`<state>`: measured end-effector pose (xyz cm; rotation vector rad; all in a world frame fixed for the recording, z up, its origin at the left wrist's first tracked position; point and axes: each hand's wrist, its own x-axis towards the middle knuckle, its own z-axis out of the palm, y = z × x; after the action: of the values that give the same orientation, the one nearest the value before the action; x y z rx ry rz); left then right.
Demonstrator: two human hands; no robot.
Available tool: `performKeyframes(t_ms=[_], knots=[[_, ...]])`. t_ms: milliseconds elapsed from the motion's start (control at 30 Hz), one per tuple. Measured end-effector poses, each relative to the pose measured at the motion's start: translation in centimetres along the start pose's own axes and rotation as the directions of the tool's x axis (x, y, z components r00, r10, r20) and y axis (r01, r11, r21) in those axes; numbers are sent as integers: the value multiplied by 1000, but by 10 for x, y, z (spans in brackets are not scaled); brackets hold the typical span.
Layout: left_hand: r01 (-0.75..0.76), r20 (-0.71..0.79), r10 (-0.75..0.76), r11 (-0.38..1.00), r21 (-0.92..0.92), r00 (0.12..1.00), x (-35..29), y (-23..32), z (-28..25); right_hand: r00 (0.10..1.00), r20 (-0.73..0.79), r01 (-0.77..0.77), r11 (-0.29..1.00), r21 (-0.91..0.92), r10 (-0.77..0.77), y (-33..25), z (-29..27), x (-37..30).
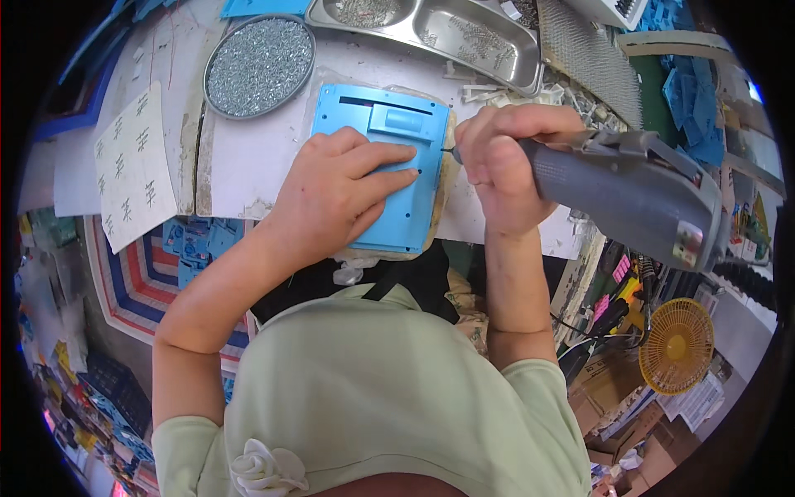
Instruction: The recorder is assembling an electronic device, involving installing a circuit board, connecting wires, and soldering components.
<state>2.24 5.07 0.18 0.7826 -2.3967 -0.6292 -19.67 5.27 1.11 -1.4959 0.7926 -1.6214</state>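
Observation:
A flat blue plastic panel point(399, 203) with a slot and several small holes lies on a pale padded base at the table's front edge. My left hand point(339, 186) rests flat on it, fingers stretched toward its right side. In my right hand point(509, 166) is a dark grey electric screwdriver point(621, 186), gripped near its front end. Its thin bit points left and meets the panel's right edge area; whether it sits in a screw or hole is too small to tell.
Beyond the panel stand a round dish point(260, 68) full of small screws and a steel compartment tray point(476, 41) holding more small metal parts. White plastic pieces lie right of the panel. A paper sheet point(137, 170) is at left; a yellow fan point(676, 346) stands lower right.

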Motion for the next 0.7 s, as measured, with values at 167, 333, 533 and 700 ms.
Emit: performKeyframes(t_ms=[167, 333, 533, 700], knots=[[-11, -25, 10, 1000, -10, 1000, 1, -7, 3, 996, 54, -83, 977, 195, 74, -50, 1, -9], [87, -60, -103, 969, -233, 993, -4, -8, 2, 988, -2, -151, 984, 92, 151, -41, 15, -31], [21, -114, 2, 978, 205, 994, 42, -45, 4, 1000, -21, -7, 991, 130, 9, -73, 13, 9], [-60, -336, 57, 998, 3, 940, -50, -6, -118, 990, 79, 92, 951, 296, -121, -97, -21, 48]])
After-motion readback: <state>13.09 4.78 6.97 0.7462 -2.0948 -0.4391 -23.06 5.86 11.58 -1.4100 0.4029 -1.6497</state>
